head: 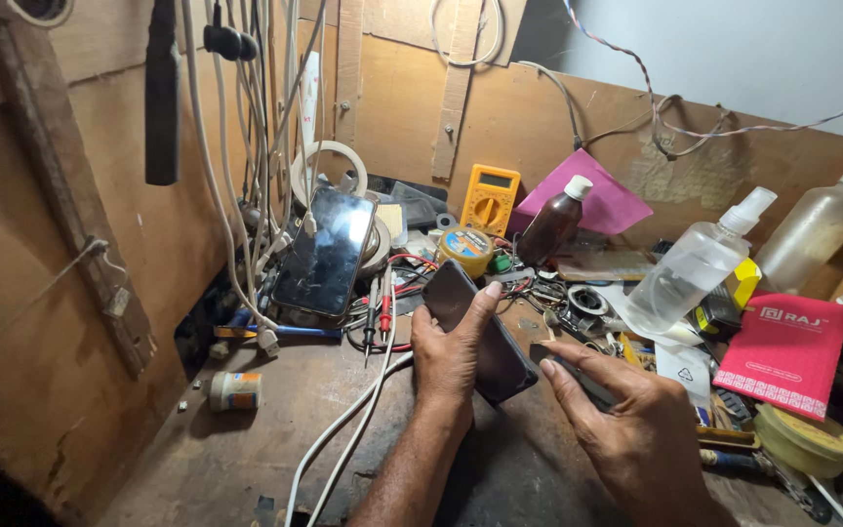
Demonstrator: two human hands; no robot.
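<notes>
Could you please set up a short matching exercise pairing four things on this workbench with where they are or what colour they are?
Things:
1. dark phone
2. multimeter
3. brown bottle
4. second phone

Descriptions:
A. yellow, standing against the back board
B. propped among hanging cables
C. held in the left hand
D. white cap, before a pink sheet

Pairs: 1-C, 2-A, 3-D, 4-B

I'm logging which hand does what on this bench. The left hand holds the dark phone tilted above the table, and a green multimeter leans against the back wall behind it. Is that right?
Not quite: the multimeter is yellow, not green. The head view shows it leaning against the back wall, behind the dark phone that the left hand holds tilted above the table. The rest stands.
</notes>
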